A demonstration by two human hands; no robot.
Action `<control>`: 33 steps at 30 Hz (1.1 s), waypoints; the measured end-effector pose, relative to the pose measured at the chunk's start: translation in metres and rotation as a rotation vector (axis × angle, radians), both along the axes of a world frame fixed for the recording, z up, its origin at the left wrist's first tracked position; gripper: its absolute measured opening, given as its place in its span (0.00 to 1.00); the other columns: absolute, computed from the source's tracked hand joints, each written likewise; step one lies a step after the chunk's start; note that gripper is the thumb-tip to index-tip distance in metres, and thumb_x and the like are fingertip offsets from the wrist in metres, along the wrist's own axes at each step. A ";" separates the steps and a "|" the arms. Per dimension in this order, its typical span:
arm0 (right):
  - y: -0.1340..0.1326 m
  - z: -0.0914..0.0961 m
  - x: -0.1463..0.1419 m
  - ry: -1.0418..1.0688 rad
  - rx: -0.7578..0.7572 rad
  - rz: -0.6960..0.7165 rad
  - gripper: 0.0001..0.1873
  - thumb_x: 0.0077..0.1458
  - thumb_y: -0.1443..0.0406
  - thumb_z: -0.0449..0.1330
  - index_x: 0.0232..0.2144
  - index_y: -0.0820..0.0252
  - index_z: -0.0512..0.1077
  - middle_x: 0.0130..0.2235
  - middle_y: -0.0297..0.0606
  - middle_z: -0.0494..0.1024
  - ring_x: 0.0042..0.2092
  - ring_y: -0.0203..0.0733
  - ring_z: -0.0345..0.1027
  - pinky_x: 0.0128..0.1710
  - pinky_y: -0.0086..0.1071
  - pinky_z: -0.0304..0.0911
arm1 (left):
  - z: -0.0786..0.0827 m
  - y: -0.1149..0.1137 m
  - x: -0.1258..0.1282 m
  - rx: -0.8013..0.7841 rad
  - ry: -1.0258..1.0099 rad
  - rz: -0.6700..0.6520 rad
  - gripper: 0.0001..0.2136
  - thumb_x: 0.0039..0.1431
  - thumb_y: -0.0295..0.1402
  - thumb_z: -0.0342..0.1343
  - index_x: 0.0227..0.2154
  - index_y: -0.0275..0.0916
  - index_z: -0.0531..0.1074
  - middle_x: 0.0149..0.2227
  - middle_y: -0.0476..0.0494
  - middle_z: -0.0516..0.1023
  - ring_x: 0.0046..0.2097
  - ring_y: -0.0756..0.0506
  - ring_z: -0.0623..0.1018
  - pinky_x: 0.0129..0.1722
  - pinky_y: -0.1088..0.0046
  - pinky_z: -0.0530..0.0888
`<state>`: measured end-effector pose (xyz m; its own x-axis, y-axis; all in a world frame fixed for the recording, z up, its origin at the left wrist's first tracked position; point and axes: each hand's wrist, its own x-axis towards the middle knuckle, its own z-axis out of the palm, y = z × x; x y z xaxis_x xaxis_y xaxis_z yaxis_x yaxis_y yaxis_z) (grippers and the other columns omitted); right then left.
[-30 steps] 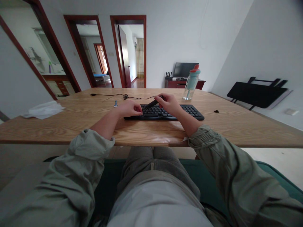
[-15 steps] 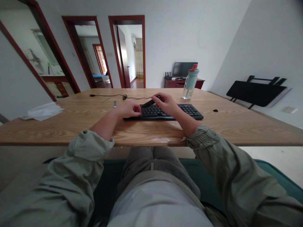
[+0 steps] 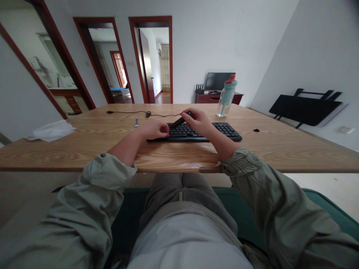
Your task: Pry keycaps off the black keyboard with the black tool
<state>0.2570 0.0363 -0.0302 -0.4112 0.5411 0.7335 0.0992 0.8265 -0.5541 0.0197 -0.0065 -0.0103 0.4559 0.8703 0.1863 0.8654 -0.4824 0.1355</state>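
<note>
A black keyboard (image 3: 182, 139) lies on the wooden table in front of me. My right hand (image 3: 199, 121) is closed around a slim black handle-like tool (image 3: 178, 121), tilted so its lower end points down left at the keys; its tip is too small and dark to make out. Over the keyboard's left end, my left hand (image 3: 153, 129) has its fingers curled and pinched close to the tool's lower end. What those fingers hold, if anything, cannot be made out. The left keys are hidden under this hand.
Behind the keyboard runs a black cable (image 3: 127, 112). A small blue brush-like piece (image 3: 136, 123) lies left, near crumpled white tissue (image 3: 52, 130). A water bottle (image 3: 226, 98) stands at the back right, and a small black bit (image 3: 256, 130) lies right on the wooden table (image 3: 280, 149).
The tool in my right hand has shifted slightly right, its lower end a little farther from my left fingers. My left hand stays nearly in place over the keyboard's left end.
</note>
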 end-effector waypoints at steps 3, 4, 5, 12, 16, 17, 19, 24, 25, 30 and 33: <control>0.000 0.000 0.000 -0.013 -0.005 -0.009 0.25 0.60 0.45 0.56 0.38 0.61 0.74 0.26 0.32 0.71 0.26 0.35 0.62 0.29 0.30 0.58 | 0.001 0.000 0.000 0.003 0.019 -0.005 0.10 0.54 0.39 0.57 0.32 0.41 0.80 0.29 0.49 0.80 0.30 0.49 0.74 0.30 0.75 0.65; 0.001 0.000 0.000 -0.016 -0.004 -0.007 0.24 0.61 0.45 0.56 0.38 0.61 0.74 0.26 0.32 0.71 0.26 0.35 0.62 0.29 0.30 0.58 | 0.001 -0.001 0.000 0.001 0.025 -0.005 0.10 0.54 0.39 0.57 0.32 0.41 0.80 0.29 0.49 0.80 0.30 0.49 0.74 0.30 0.75 0.64; 0.001 0.000 -0.001 -0.017 -0.003 -0.004 0.24 0.61 0.45 0.56 0.38 0.61 0.74 0.25 0.32 0.70 0.27 0.35 0.62 0.29 0.30 0.58 | 0.002 -0.001 -0.001 0.000 0.030 -0.005 0.10 0.54 0.39 0.57 0.32 0.41 0.80 0.29 0.48 0.80 0.30 0.49 0.74 0.30 0.75 0.64; 0.000 0.000 -0.001 -0.025 0.014 -0.047 0.27 0.61 0.44 0.54 0.42 0.61 0.74 0.29 0.35 0.73 0.30 0.38 0.65 0.31 0.32 0.59 | -0.001 0.003 -0.002 0.020 0.078 -0.029 0.09 0.55 0.38 0.57 0.31 0.42 0.81 0.29 0.49 0.80 0.29 0.49 0.73 0.30 0.74 0.63; -0.001 0.000 -0.001 -0.025 0.035 -0.085 0.27 0.61 0.44 0.54 0.44 0.61 0.75 0.33 0.38 0.76 0.34 0.40 0.66 0.33 0.32 0.60 | -0.004 0.005 -0.002 0.052 0.129 -0.069 0.09 0.57 0.37 0.56 0.33 0.43 0.81 0.31 0.48 0.81 0.31 0.48 0.74 0.32 0.73 0.64; -0.001 -0.001 -0.002 -0.027 0.040 -0.088 0.27 0.62 0.44 0.54 0.44 0.61 0.75 0.33 0.38 0.76 0.34 0.40 0.67 0.33 0.32 0.60 | -0.004 0.005 -0.002 0.058 0.135 -0.077 0.09 0.57 0.37 0.56 0.34 0.42 0.81 0.32 0.48 0.81 0.31 0.48 0.74 0.33 0.73 0.65; -0.001 -0.002 -0.003 -0.031 0.055 -0.089 0.27 0.62 0.45 0.53 0.44 0.61 0.75 0.33 0.38 0.76 0.34 0.40 0.67 0.33 0.32 0.59 | -0.005 0.006 -0.003 0.070 0.141 -0.093 0.10 0.58 0.36 0.57 0.35 0.41 0.82 0.32 0.48 0.81 0.32 0.49 0.73 0.34 0.73 0.65; -0.005 -0.003 -0.005 -0.065 0.103 -0.093 0.24 0.63 0.47 0.53 0.40 0.60 0.76 0.32 0.37 0.76 0.34 0.39 0.66 0.35 0.33 0.59 | -0.007 0.007 -0.007 0.039 0.116 -0.077 0.10 0.58 0.36 0.58 0.36 0.40 0.82 0.35 0.48 0.82 0.34 0.48 0.74 0.35 0.73 0.66; -0.006 -0.003 -0.005 -0.070 0.108 -0.094 0.23 0.63 0.47 0.54 0.39 0.60 0.76 0.32 0.37 0.76 0.33 0.39 0.66 0.35 0.33 0.59 | -0.007 0.008 -0.008 0.027 0.098 -0.068 0.10 0.58 0.37 0.58 0.38 0.41 0.82 0.35 0.47 0.82 0.34 0.48 0.75 0.35 0.73 0.66; -0.011 -0.002 -0.006 -0.073 0.028 -0.054 0.24 0.60 0.45 0.57 0.38 0.61 0.76 0.26 0.33 0.72 0.29 0.37 0.62 0.30 0.31 0.56 | -0.008 0.010 -0.010 0.038 0.026 -0.085 0.14 0.58 0.35 0.57 0.45 0.41 0.82 0.37 0.45 0.83 0.35 0.46 0.77 0.37 0.72 0.69; -0.011 -0.003 -0.007 -0.072 -0.057 0.002 0.25 0.60 0.45 0.56 0.37 0.62 0.75 0.23 0.32 0.70 0.26 0.36 0.61 0.27 0.31 0.55 | -0.008 0.008 -0.010 0.072 0.048 -0.145 0.12 0.60 0.35 0.57 0.43 0.41 0.82 0.39 0.44 0.83 0.37 0.46 0.77 0.39 0.72 0.70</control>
